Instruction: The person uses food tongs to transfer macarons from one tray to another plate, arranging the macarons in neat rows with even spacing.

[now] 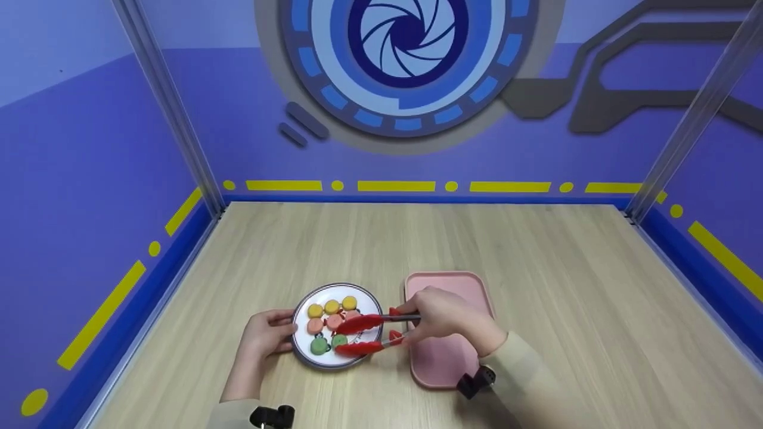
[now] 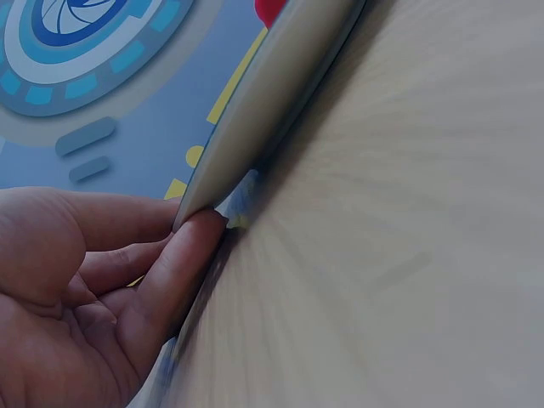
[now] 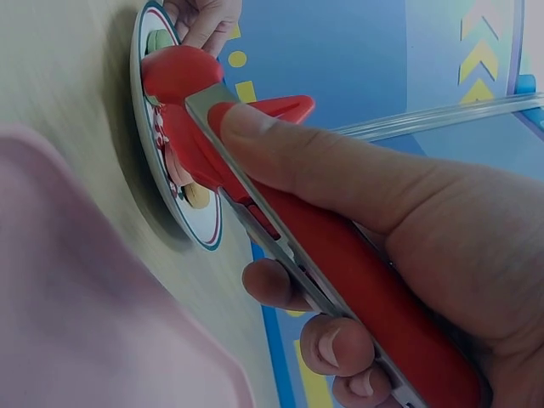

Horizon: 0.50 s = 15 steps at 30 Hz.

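A white plate (image 1: 329, 291) with a dark rim carries small round macaron-like pieces in rows: yellow pieces (image 1: 332, 307) at the back, pink pieces (image 1: 315, 325) in the middle, green pieces (image 1: 319, 345) in front. My left hand (image 1: 265, 332) pinches the plate's left rim between thumb and fingers, as the left wrist view also shows. My right hand (image 1: 444, 319) grips metal tongs (image 3: 340, 263) with red handles and red tips. The tongs' arms are spread, their tips over the plate's right part by the pink and green pieces. They partly hide the pieces there.
A pink rectangular tray (image 1: 444, 363) lies on the wooden table (image 1: 524, 256) right of the plate, under my right hand and forearm. Blue printed walls (image 1: 393, 167) enclose the table at the back and sides, with metal posts (image 1: 173, 113) at the corners.
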Motion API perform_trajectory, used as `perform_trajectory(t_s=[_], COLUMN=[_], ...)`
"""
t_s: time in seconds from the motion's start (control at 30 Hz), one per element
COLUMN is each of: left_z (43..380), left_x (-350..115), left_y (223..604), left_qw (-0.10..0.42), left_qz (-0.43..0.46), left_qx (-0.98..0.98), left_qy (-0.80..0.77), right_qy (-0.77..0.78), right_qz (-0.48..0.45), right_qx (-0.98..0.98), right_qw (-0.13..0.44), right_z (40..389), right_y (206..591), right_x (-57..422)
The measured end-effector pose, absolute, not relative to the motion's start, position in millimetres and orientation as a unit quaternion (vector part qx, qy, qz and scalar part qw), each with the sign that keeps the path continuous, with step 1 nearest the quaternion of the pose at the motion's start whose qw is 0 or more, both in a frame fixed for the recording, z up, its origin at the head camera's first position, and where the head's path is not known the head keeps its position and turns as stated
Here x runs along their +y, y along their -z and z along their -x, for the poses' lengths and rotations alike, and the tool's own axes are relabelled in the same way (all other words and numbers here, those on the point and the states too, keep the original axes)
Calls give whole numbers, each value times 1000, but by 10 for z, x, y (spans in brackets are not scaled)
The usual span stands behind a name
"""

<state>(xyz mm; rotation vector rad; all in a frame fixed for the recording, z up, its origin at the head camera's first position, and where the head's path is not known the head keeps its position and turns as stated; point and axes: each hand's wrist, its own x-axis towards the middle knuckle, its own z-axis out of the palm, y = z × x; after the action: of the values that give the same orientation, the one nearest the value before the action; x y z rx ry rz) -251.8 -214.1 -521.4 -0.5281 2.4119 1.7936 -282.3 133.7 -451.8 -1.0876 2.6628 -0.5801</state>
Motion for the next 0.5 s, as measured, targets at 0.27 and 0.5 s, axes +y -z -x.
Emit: perform_trajectory(t_s=[0.27,0.5], left_z=[2513,2509], left_x=[-2129,-2130], left_y=[5198,5196], left_qw=[46,46], left_qz=[182,181], left_qx=[786,790], left_qy=[-588,-584], right_qy=[212,222], right_qz=[361,357], right_qx=[903,903], right_qw=[98,90], right_z=[2821,2787], right_y=[4514,4480], right_x=[1411,1567])
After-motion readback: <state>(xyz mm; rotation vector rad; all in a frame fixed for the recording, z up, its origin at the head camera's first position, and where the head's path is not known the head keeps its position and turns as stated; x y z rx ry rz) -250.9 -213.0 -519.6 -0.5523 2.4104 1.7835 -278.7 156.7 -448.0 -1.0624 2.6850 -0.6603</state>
